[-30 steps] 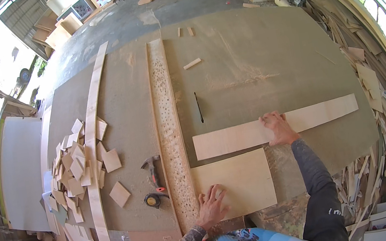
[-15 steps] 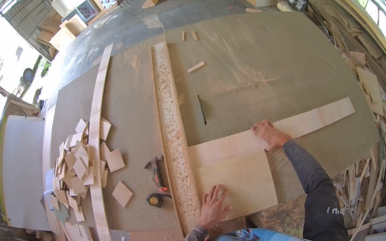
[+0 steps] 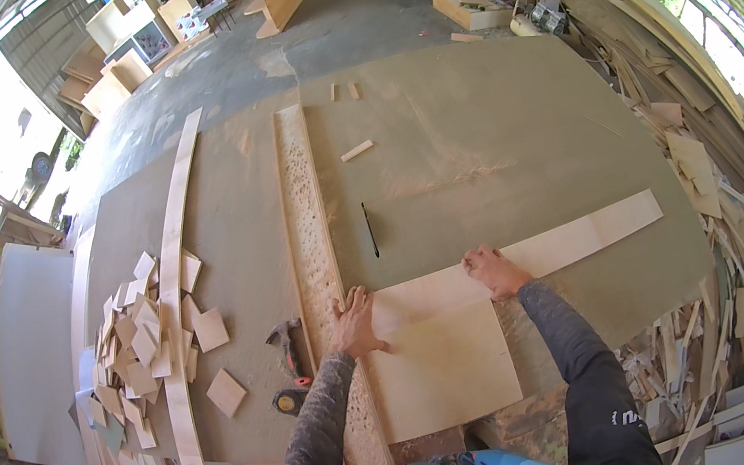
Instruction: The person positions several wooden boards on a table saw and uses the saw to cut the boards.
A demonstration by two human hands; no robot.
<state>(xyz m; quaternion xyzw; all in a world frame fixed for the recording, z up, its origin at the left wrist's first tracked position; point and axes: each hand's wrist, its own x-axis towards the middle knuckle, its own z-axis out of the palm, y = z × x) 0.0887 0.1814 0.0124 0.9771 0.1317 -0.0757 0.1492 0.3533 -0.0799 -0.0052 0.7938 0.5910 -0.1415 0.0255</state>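
Note:
A long pale plywood strip (image 3: 577, 239) lies crosswise on a brown sheet, its left end against a long raised board (image 3: 301, 205) with a rough, pitted middle. Along the strip's near edge sits a square-cut plywood panel (image 3: 443, 372). My left hand (image 3: 354, 321) rests, fingers apart, where the strip's left end meets the raised board; its thumb points toward the panel. My right hand (image 3: 495, 273) lies across the strip near the panel's far right corner, fingers bent over the strip's far edge. Left of the raised board are a claw hammer (image 3: 291, 350) and a tape measure (image 3: 290, 401).
Small wooden squares (image 3: 138, 338) are heaped at left around another long strip (image 3: 174, 273). A thin black pen-like tool (image 3: 370, 230) and a short wood stick (image 3: 357, 151) lie beyond my hands. Offcuts (image 3: 676, 369) pile up at the right edge.
My left hand has moved forward from the panel's near left part to the strip's left end. My right hand stays on the strip. The whole view has shifted slightly.

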